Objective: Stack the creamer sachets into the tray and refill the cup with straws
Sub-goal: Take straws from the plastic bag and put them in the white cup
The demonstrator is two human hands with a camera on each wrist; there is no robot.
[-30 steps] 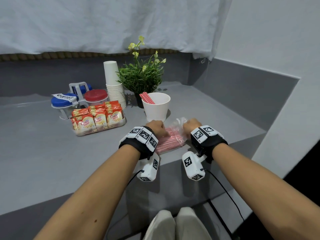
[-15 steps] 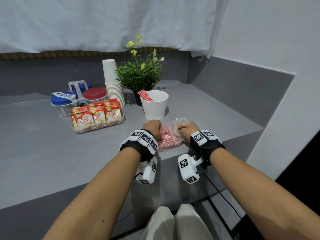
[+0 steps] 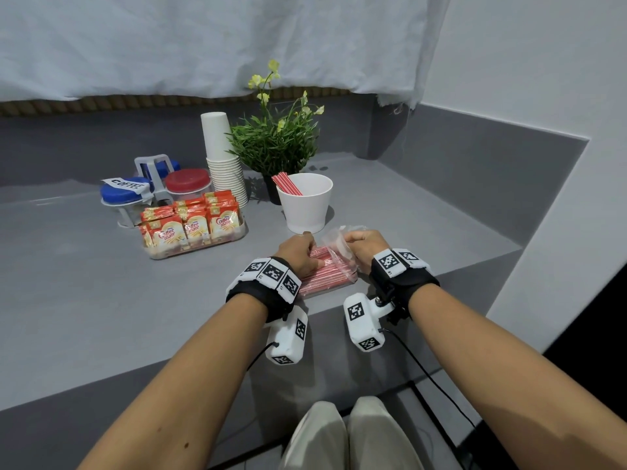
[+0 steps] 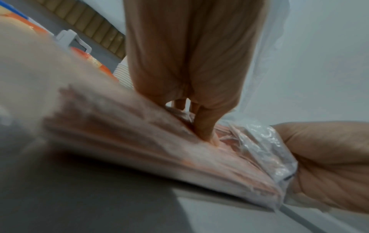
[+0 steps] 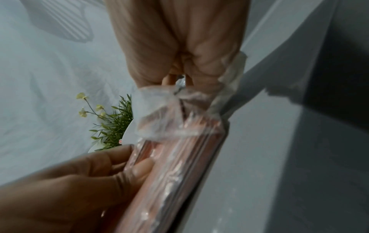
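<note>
Two hands work at a bag of red straws by the table's front edge.

The grey table (image 3: pixel 84 300) holds one tray (image 3: pixel 200 247) full of creamer sachets (image 3: pixel 193 222), too packed to count, and one white cup (image 3: pixel 305 205) with a few straws inside. The bag of straws (image 3: pixel 325 276) lies flat, long way running left to right, partly hidden by both hands. The left hand (image 3: pixel 300 254) pinches straws; the right hand (image 3: pixel 364 245) grips the bag's open end.
</note>
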